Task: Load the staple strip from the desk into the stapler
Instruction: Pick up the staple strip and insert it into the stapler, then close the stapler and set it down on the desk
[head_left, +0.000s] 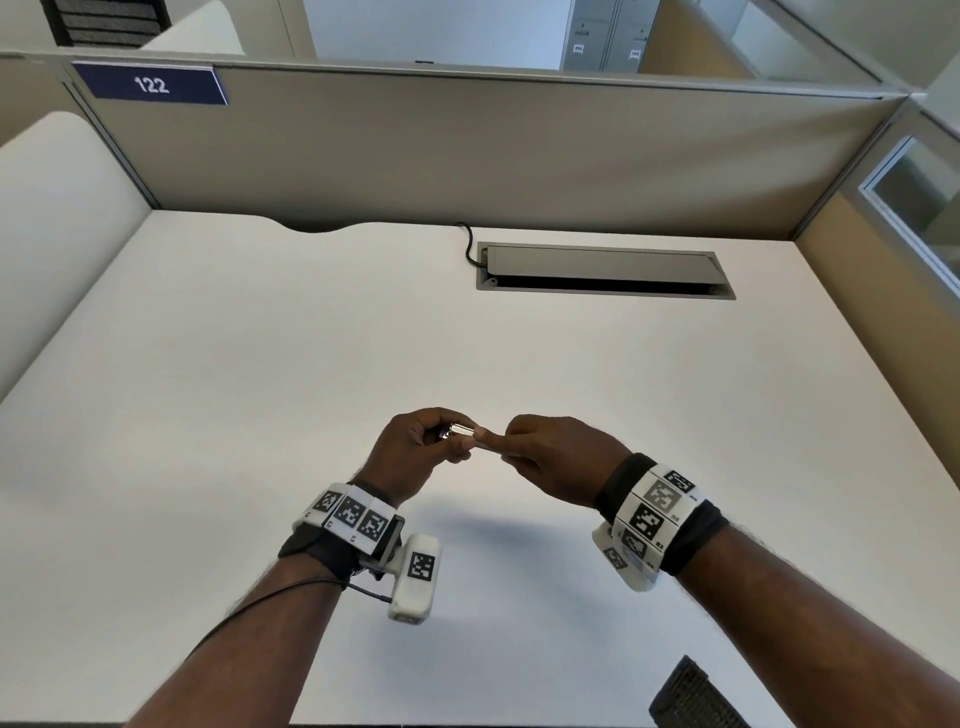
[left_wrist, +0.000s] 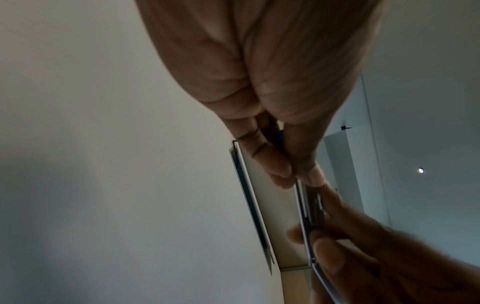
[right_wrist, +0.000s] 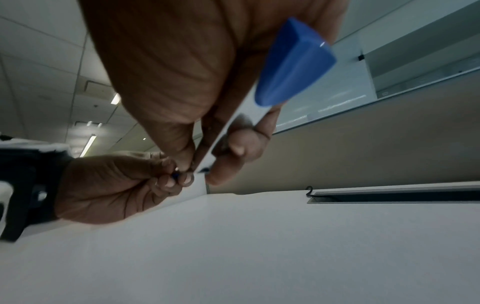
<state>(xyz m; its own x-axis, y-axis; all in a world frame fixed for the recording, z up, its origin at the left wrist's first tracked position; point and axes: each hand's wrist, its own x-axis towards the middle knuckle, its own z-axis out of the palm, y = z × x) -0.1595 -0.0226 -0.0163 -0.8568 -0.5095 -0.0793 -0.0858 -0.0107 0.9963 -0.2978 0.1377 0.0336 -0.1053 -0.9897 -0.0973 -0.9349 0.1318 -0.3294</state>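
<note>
We've got a white desk (head_left: 260, 364) with a grey cable hatch (head_left: 605, 273) at the back. Both hands are raised over the near edge. Our right hand (head_left: 558, 457) is curled round the stapler (right_wrist: 294, 63): blue plastic end, long pale body running down to the fingertips. Our left hand (head_left: 415, 441) pinches a short shiny metal piece (head_left: 460, 430) at the stapler's front end; can't tell if that's the staple strip or the magazine.

The stapler (right_wrist: 293, 63), blue with a metal staple channel (left_wrist: 310, 207), is held above the desk's near middle; a small silver staple strip (head_left: 460, 430) sits just left of it.
</note>
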